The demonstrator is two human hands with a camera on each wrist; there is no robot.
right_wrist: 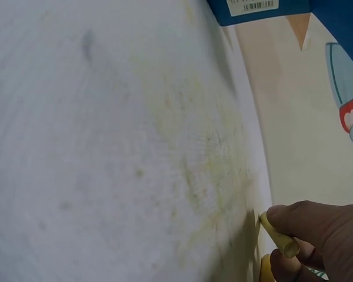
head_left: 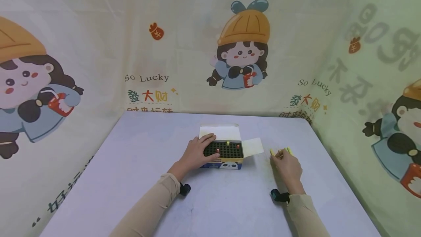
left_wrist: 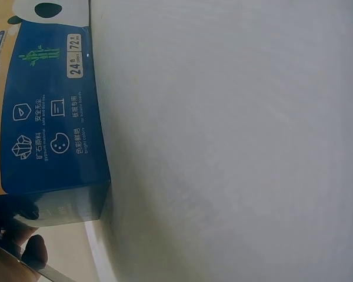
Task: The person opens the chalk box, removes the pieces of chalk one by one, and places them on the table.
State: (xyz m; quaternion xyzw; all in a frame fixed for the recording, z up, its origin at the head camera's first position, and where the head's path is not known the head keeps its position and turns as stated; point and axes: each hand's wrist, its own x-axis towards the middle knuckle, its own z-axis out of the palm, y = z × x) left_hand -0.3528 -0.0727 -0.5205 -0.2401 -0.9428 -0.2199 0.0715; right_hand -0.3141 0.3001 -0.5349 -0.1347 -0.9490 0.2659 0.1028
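Working at the pale surface (head_left: 236, 200), I have the chalk box (head_left: 217, 165) in front of me, its back lid (head_left: 221, 133) and right flap (head_left: 252, 147) folded open, apparently to leave the dark perforated insert (head_left: 227, 153) within reach. My left hand (head_left: 196, 151) lies fingers outspread on the box's left end, thumb along the front rim, likely to stop it sliding. My right hand (head_left: 288, 165), well apart from the box on its right, pinches a yellow stick (right_wrist: 279, 235) between thumb and fingers, a hold that suits something slim and probably brittle. Another yellow piece (right_wrist: 266, 269) shows just beside it; I can't tell whether my fingers hold that too. Smallest are the tips in the insert: a yellow tip (head_left: 228, 143), a red tip (head_left: 238, 146), a pinkish tip (head_left: 217, 150).
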